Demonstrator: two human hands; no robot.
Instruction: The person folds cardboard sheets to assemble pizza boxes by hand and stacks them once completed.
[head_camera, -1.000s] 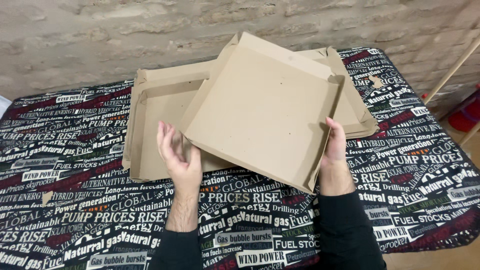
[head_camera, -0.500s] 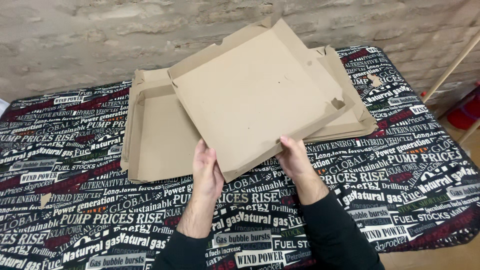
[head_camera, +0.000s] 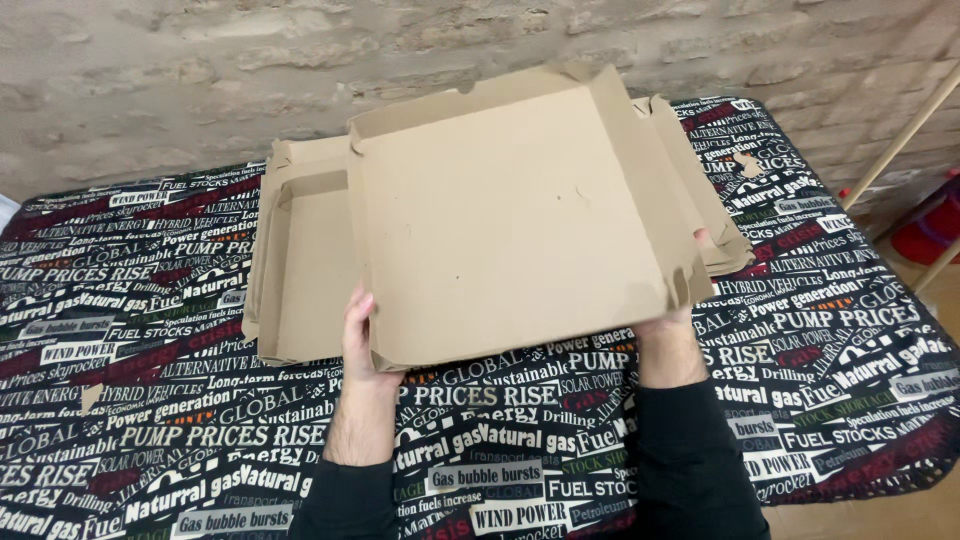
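I hold a flat brown cardboard box tray (head_camera: 510, 220) with low folded walls above the table, its inside facing me. My left hand (head_camera: 362, 340) grips its near left corner, fingers up along the edge. My right hand (head_camera: 672, 318) grips the near right corner and is mostly hidden behind the cardboard. Under the tray lie more brown cardboard box pieces (head_camera: 300, 260), stacked flat on the table.
The table carries a black cloth with white and red newspaper-style print (head_camera: 150, 400). A pale brick wall (head_camera: 200, 70) runs behind it. A wooden stick (head_camera: 900, 130) leans at the right, near a red object (head_camera: 930, 225) on the floor.
The tray has turned from a diamond tilt to nearly square with me. My hands have slid from its near middle out to its two near corners.
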